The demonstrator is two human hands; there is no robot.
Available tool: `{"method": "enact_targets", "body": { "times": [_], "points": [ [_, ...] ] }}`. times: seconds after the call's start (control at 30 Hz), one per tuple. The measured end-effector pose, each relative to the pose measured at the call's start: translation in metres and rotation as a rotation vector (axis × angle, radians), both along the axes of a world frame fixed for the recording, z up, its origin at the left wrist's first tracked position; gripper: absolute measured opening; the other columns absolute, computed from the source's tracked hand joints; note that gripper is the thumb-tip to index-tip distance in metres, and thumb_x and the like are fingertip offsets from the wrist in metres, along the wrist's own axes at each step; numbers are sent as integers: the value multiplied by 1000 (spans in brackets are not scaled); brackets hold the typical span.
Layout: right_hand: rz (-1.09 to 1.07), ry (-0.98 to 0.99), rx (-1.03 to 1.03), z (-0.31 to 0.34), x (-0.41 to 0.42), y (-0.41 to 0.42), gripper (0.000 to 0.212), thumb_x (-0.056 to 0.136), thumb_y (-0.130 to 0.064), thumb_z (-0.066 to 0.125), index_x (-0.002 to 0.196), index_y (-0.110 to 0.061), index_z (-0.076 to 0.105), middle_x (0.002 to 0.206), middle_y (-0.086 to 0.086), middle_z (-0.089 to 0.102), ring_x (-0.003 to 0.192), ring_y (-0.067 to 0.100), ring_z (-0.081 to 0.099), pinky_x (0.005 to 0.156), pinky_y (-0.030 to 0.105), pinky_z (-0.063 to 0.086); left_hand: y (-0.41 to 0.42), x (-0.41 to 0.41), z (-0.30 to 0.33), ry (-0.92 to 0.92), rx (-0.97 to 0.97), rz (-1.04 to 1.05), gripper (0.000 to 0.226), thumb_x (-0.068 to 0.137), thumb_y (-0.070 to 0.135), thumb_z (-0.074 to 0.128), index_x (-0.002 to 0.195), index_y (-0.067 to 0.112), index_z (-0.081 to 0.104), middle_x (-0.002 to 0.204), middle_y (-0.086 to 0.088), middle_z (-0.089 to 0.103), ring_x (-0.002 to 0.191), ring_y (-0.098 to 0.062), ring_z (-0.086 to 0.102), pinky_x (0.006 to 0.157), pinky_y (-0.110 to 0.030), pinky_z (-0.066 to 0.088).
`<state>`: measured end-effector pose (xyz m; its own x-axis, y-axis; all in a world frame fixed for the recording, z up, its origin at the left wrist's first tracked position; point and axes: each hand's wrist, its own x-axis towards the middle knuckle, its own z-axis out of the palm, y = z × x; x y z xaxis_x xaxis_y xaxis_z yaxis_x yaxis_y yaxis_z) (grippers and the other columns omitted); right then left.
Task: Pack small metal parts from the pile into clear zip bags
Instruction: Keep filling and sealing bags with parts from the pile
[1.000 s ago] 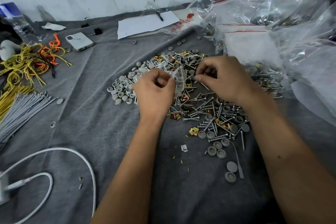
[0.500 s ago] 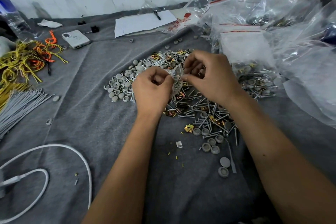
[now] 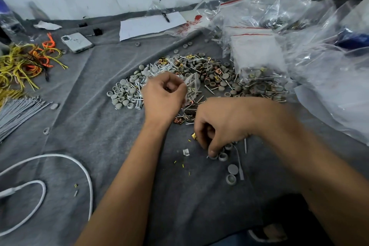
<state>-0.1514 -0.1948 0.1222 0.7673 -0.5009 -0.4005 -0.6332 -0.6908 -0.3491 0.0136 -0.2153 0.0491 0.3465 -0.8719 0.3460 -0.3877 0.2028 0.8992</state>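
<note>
left hand (image 3: 164, 96): raised a bit over the pile, back of the hand toward the camera, forearm running up from the bottom of the shot; fingers curled in, pinching the edge of a small clear zip bag (image 3: 192, 88)

small clear zip bag: sticks out to the right of the left hand's fingertips, hanging over the middle of the pile, looks like a few tiny bits inside but too small to tell what

right hand (image 3: 221, 126): reaching in from the right, wrist bent, knuckles up, fingers curled down at the near edge of the pile; fingertips are right among a few grey caps (image 3: 223, 157) and next to a gold clip (image 3: 193, 136). Honestly can't tell if it has actually got hold of anything, the fingers hide it

pile (image 3: 199, 74): mixed screws, grey round caps and gold/copper clips spread on the grey cloth (image 3: 103, 126), mostly beyond and between the two hands

stray bits: two grey caps (image 3: 231, 173) lie apart from the pile, nearer the camera, with a loose nail (image 3: 245, 145) close by

packed bags (image 3: 259, 50): heap of clear bags with red zip strips off to the right, touching the pile's far right side

left side: yellow and orange wires (image 3: 26, 62), a bundle of grey ties (image 3: 18, 110), a white cable (image 3: 60, 168), a phone (image 3: 76, 42)

back: sheet of paper (image 3: 147, 25) with a pen (image 3: 165, 16) on it, by the wall
</note>
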Motion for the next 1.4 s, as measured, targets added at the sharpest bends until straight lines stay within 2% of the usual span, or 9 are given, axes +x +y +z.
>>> {"method": "enact_targets", "body": {
  "times": [0.2, 0.3, 0.37, 0.5, 0.8, 0.87, 1.03, 1.27, 1.4],
  "points": [
    [-2, -41, 68, -5, -6, -2, 6, 83, -23, 84, 79, -22, 79, 57, -22, 63, 54, -4, 57, 50, 11, 40, 2, -1, 4, -17, 21, -71, 12, 80, 5, 70, 75, 15, 69, 54, -8, 66, 43, -18, 64, 47, -27, 49],
    [-76, -233, 83, -3, -16, -13, 4, 88, -20, 80, 84, -21, 78, 70, -18, 72, 62, 0, 63, 57, 17, 46, 3, -1, 5, -21, 33, -88, 14, 80, 6, 70, 73, 18, 68, 53, -4, 66, 42, -17, 63, 47, -26, 49],
    [-242, -450, 9, -4, -23, -22, 5, 89, -21, 79, 85, -23, 77, 76, -15, 75, 67, 2, 67, 63, 25, 50, 4, -1, 4, -1, 50, -110, 13, 81, 3, 71, 75, 14, 69, 54, -5, 67, 41, -17, 62, 45, -26, 48],
    [-564, -719, -290, -17, -20, -34, 10, 87, -21, 81, 82, -26, 75, 67, -10, 67, 60, -3, 58, 58, 11, 43, 6, -3, 5, 31, 57, -189, 10, 83, -1, 71, 77, 8, 70, 55, -7, 67, 42, -18, 60, 46, -27, 48],
    [-606, -795, -424, -26, -25, -34, 8, 83, -22, 86, 82, -23, 78, 66, -13, 63, 57, -3, 54, 55, 7, 39, 5, -3, 4, 130, 39, -224, 7, 80, 4, 70, 75, 9, 69, 54, -8, 65, 42, -20, 58, 48, -29, 48],
    [-523, -755, -334, -20, -35, -32, 10, 81, -20, 87, 79, -23, 77, 62, -13, 64, 58, -6, 56, 55, 7, 40, 4, -3, 3, 125, 38, -223, 7, 80, 7, 70, 75, 11, 70, 54, -6, 66, 43, -21, 59, 49, -31, 50],
    [-275, -376, 25, -11, -43, -24, 12, 77, -26, 90, 80, -30, 79, 72, -16, 72, 64, -1, 65, 58, 14, 49, 4, -7, 3, 119, 28, -221, 8, 80, 6, 71, 75, 12, 69, 52, -1, 63, 43, -18, 59, 47, -28, 50],
    [-171, -242, -28, -16, -19, -7, 19, 72, -38, 92, 81, -29, 77, 59, -26, 62, 56, -3, 58, 51, 12, 39, 4, -8, 3, 161, -4, -230, 8, 78, 4, 68, 74, 11, 68, 49, -2, 59, 40, -16, 56, 42, -23, 45],
    [-150, -180, -100, -18, -7, -1, 15, 75, -34, 89, 78, -25, 77, 57, -16, 62, 57, -3, 59, 53, 15, 39, 2, -7, 2, 157, -11, -225, 8, 77, 5, 70, 74, 12, 69, 50, -3, 60, 40, -18, 56, 44, -24, 45]
  ]
}}
